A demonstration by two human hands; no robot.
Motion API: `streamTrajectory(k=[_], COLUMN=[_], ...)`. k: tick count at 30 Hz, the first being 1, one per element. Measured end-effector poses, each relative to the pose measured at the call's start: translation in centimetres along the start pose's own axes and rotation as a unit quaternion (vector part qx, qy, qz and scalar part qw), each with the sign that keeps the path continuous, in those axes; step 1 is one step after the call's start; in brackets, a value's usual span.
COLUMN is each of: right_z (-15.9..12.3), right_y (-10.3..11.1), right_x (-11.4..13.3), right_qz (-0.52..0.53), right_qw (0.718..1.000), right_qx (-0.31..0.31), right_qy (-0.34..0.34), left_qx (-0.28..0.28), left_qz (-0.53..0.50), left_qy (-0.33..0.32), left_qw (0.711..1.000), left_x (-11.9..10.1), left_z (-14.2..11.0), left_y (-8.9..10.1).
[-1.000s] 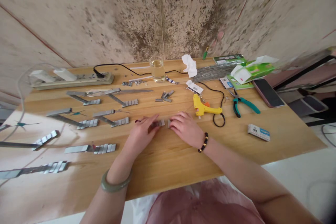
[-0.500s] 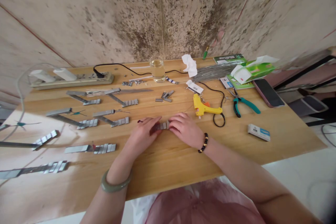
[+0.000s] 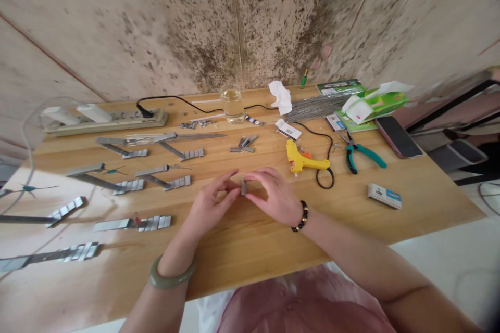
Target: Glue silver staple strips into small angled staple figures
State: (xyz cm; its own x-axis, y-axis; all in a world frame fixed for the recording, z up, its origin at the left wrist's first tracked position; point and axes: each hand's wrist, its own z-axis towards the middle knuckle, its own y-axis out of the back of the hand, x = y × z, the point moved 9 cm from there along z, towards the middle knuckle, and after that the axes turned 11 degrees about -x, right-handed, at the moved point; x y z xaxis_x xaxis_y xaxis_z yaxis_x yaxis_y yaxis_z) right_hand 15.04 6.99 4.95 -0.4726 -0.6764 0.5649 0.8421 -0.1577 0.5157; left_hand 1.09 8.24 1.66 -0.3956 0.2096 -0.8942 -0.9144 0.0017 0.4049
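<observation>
Over the middle of the wooden table (image 3: 250,250), both hands meet and pinch a short grey block of metal staples (image 3: 244,186). My left hand (image 3: 211,203), with a green bangle on its wrist, holds the block from the left with thumb and fingers. From the right, my right hand (image 3: 271,195), wearing a dark bead bracelet, grips it with curled fingers. The block is lifted slightly off the table, standing on edge between the fingertips.
Several assembled staple strips (image 3: 133,222) lie on the left half. A yellow glue gun (image 3: 302,161), green pliers (image 3: 361,155), a staple box (image 3: 384,195), phone (image 3: 398,136), glass (image 3: 232,103), power strip (image 3: 105,119) and loose staples (image 3: 244,143) sit further back.
The staple pieces lay flat on the table under my fingers and were pushed together. Now both hands have raised the joined block and turned it on edge.
</observation>
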Motion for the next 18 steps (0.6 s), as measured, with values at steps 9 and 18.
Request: streamTrajectory(k=[9,18], right_z=[0.08,0.03], right_y=[-0.27,-0.15], right_x=[0.82,0.17], right_qz=[0.029,0.055], right_qw=[0.999,0.998], right_qx=[0.020,0.010], right_qy=[0.008,-0.017], left_qx=[0.013,-0.003], left_qz=[-0.088,-0.057], left_qy=[0.044,0.016], left_qw=[0.995,0.998], left_x=[0.32,-0.22], left_z=[-0.01,0.03], left_y=[-0.51,-0.38])
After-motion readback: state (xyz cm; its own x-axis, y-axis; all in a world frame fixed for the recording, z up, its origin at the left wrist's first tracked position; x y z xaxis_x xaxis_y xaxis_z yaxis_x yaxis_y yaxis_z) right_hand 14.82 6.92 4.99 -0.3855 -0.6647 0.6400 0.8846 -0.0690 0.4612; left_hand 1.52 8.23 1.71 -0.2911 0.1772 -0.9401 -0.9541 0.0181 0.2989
